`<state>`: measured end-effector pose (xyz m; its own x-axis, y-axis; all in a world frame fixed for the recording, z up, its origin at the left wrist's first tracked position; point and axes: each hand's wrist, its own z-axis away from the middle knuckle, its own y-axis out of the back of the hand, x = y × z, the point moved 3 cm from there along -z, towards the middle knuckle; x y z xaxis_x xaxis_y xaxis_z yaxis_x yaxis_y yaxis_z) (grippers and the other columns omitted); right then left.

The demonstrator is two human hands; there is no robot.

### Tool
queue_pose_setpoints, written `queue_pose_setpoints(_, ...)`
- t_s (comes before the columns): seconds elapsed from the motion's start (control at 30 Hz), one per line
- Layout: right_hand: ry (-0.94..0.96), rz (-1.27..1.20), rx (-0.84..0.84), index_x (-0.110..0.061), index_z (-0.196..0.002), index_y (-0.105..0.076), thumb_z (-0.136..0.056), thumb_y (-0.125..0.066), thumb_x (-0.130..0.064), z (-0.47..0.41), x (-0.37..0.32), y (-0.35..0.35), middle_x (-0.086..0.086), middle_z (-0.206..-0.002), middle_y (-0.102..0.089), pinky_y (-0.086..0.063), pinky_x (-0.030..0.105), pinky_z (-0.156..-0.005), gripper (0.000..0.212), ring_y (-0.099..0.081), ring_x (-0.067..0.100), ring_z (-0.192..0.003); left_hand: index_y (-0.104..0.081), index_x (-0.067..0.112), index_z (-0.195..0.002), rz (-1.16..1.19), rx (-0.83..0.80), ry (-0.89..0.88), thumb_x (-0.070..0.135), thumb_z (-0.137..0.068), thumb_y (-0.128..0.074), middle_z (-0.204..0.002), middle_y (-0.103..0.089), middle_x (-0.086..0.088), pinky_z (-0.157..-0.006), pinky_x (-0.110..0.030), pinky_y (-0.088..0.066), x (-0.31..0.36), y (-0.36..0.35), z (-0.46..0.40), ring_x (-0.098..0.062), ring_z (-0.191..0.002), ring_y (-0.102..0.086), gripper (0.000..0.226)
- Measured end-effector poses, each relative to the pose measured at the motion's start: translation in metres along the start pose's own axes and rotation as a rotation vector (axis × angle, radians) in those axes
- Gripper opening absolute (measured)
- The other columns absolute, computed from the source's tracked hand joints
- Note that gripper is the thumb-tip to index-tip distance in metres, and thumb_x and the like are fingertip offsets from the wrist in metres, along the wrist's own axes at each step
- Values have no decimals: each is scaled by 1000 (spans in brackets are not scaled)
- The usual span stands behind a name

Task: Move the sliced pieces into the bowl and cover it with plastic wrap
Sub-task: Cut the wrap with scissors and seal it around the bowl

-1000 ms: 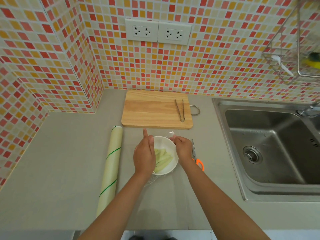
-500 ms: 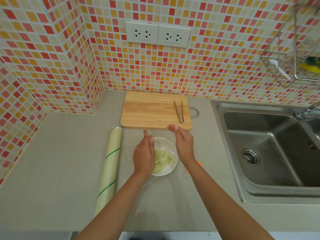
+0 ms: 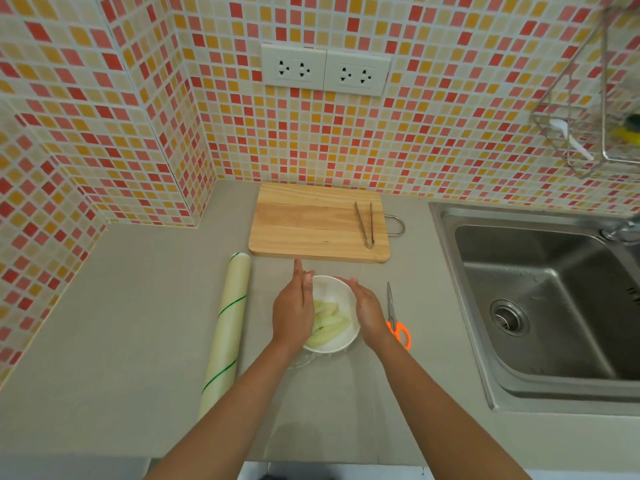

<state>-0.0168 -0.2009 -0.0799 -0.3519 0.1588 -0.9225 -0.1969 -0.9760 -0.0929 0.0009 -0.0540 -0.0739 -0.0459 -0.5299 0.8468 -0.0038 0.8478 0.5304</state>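
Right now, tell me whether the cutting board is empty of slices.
Yes: the cutting board holds only tongs; the pale slices lie in the bowl.

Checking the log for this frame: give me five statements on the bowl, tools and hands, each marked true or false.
1. The sliced pieces lie in the white bowl. True.
2. The tongs lie in the sink. False: they rest on the cutting board.
3. The scissors lie right of the bowl. True.
4. The wrap roll stands upright. False: it lies flat on the counter.
5. The left hand and right hand flank the bowl. True.
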Motion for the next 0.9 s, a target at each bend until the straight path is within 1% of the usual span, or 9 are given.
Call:
queue_pose_setpoints(0.1,16,73,115,-4,-114,-67,-101,-43,-28,-4,-6,5,15,-115,-69,-50,20,-78,37,-66,21,-105,-19,29,-153,201,-140,-2,37,-104,-27,-131,-62,8,-95,-2,-32,2,3,-11,-3,-123,-52,51)
queue_pose_setpoints(0.17,82,166,163,-5,-119,-66,-99,-48,-24,-4,-10,6,10,-119,-68,-46,24,-91,32,-62,19,-113,-28,27,-151,275,-141,-23,35,-104,-30,-128,-59,10,-97,4,-28,4,6,-18,0,-123,-48,49)
queue_pose_setpoints(0.23,133,259,164,-4,-117,-67,-99,-48,-16,-2,-8,6,8,-116,-69,-46,28,-97,29,-61,18,-111,-45,20,-143,288,-31,-9,33,-103,-33,-122,-63,8,-100,-7,-35,3,13,-21,-4,-119,-53,44)
queue_pose_setpoints(0.3,158,265,169,-5,-108,-71,-99,-46,-12,2,-2,5,7,-106,-71,-49,31,-91,28,-64,21,-102,-65,14,-118,215,128,40,31,-104,-34,-107,-70,-1,-98,-32,-46,-6,19,-20,-15,-106,-60,38)
queue_pose_setpoints(0.33,163,252,175,-6,-106,-72,-99,-45,-12,4,1,5,7,-103,-72,-50,32,-89,28,-65,22,-100,-67,15,-103,164,162,77,31,-104,-34,-98,-70,-5,-93,-41,-48,-11,21,-18,-18,-97,-61,36)
queue_pose_setpoints(0.47,179,238,201,-6,-105,-73,-99,-45,-12,5,7,7,9,-102,-73,-52,36,-88,29,-67,23,-99,-58,4,-70,-3,-42,258,39,-103,-28,-72,-63,-13,-67,-41,-45,-27,13,-13,-25,-70,-56,57)
queue_pose_setpoints(0.57,196,254,205,-8,-103,-73,-99,-46,-12,6,9,8,8,-100,-74,-52,38,-88,28,-67,23,-98,-43,11,-62,-17,-97,319,45,-101,-31,-64,-52,-2,-55,-33,-34,-30,9,-13,-22,-66,-50,53)
queue_pose_setpoints(0.7,206,243,188,-19,-95,-73,-99,-47,-13,8,12,9,2,-95,-74,-52,34,-85,27,-67,19,-94,-36,12,-63,-2,-187,356,53,-98,-33,-62,-43,-1,-55,-31,-30,-32,7,-17,-17,-60,-42,54)
queue_pose_setpoints(0.9,223,314,181,-8,-102,-74,-99,-47,-14,5,14,11,3,-97,-75,-52,31,-84,28,-68,18,-95,-40,13,-60,131,-239,367,57,-92,-47,-61,-45,-5,-59,-32,-33,-33,5,-19,-19,-60,-44,55)
